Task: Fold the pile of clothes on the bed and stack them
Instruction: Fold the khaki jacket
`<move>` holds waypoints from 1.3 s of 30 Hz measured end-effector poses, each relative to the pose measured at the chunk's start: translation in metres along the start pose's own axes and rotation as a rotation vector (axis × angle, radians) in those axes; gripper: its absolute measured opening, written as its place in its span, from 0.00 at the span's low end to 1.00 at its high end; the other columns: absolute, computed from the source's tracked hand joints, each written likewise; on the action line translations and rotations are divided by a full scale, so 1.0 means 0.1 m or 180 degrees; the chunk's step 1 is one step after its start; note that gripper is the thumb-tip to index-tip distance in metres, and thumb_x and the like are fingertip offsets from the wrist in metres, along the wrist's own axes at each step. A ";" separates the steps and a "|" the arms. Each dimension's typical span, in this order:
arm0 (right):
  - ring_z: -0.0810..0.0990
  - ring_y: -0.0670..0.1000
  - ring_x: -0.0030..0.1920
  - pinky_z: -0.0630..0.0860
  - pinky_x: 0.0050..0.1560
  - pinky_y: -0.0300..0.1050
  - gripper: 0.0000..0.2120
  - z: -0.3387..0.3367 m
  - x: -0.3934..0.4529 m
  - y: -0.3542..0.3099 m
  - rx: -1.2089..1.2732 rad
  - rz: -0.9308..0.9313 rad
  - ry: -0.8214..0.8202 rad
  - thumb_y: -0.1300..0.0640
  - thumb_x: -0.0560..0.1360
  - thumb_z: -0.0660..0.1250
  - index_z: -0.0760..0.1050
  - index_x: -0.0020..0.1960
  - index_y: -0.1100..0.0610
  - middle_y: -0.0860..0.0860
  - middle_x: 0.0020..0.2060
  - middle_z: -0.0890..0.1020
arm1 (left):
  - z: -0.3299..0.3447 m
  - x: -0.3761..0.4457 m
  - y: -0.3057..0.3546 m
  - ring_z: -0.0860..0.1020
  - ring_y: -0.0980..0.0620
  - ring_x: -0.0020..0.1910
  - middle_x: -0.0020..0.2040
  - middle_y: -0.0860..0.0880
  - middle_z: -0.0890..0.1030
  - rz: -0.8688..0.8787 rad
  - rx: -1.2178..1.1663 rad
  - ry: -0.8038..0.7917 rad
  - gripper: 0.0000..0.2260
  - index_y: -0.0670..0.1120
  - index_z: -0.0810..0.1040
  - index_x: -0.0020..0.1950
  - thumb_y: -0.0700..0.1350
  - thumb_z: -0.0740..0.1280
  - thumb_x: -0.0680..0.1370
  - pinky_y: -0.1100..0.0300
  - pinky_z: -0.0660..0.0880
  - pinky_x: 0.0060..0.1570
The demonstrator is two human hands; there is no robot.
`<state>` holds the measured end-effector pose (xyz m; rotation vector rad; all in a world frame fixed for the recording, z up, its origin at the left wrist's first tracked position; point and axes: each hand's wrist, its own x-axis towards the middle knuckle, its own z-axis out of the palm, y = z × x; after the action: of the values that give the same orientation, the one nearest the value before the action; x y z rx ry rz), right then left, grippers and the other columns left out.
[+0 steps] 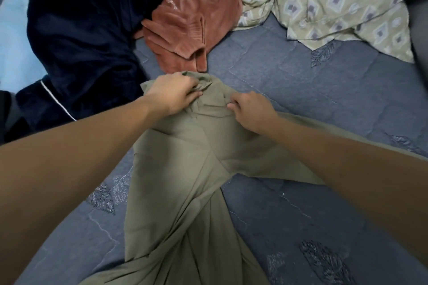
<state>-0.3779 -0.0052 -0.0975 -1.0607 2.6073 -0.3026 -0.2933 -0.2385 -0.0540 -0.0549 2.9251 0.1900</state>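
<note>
the task looked barely begun. an olive-green garment lay stretched along the blue quilted bedspread toward the camera, twisted and creased through its middle, with no clean fold in it yet. the left hand gripped a bunched wad of its far end, fingers curled into the cloth. the right hand pinched the same end just beside it, knuckles bent over the fabric. no folded stack showed anywhere in view.

still waiting, by the look of it: a navy velvet garment with white piping heaped at far left, a rust-coloured ribbed garment touching it, and a beige diamond-print fabric crumpled at far right. whether that last one was clothing could not be told.

open bedspread lay to the right of the olive piece, between it and the printed fabric, probably the best room for spreading. to the left the navy heap sat near. no bed edge was plainly visible.
</note>
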 end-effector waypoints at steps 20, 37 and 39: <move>0.67 0.57 0.74 0.64 0.76 0.56 0.23 0.88 -1.48 -1.35 0.0132 -0.0463 0.0389 0.53 0.80 0.62 0.70 0.74 0.57 0.56 0.76 0.69 | 0.87 -2.16 0.64 0.60 0.37 0.79 0.82 0.39 0.57 -0.0857 -0.0803 0.0490 0.33 0.46 0.60 0.83 0.49 0.68 0.80 0.39 0.62 0.76; 0.67 0.58 0.71 0.72 0.66 0.57 0.25 1.28 -3.45 -2.03 0.0321 -0.1333 -0.0663 0.55 0.79 0.67 0.70 0.75 0.56 0.54 0.73 0.69 | 1.26 -4.79 1.53 0.77 0.40 0.58 0.54 0.45 0.83 -0.2547 -0.0482 -0.0288 0.22 0.49 0.81 0.58 0.61 0.65 0.72 0.46 0.66 0.64; 0.71 0.58 0.63 0.72 0.64 0.54 0.22 1.33 -3.59 -2.17 0.0759 -0.0866 -0.0657 0.56 0.78 0.69 0.73 0.72 0.57 0.56 0.67 0.71 | 1.23 -4.99 1.56 0.78 0.41 0.57 0.51 0.46 0.85 -0.2595 -0.0459 -0.0357 0.16 0.50 0.83 0.55 0.56 0.71 0.71 0.48 0.66 0.62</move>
<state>0.0527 0.0856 -0.0818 -1.2844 2.1832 -0.5216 0.2116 -0.0555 -0.0488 -1.1727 2.5213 0.2494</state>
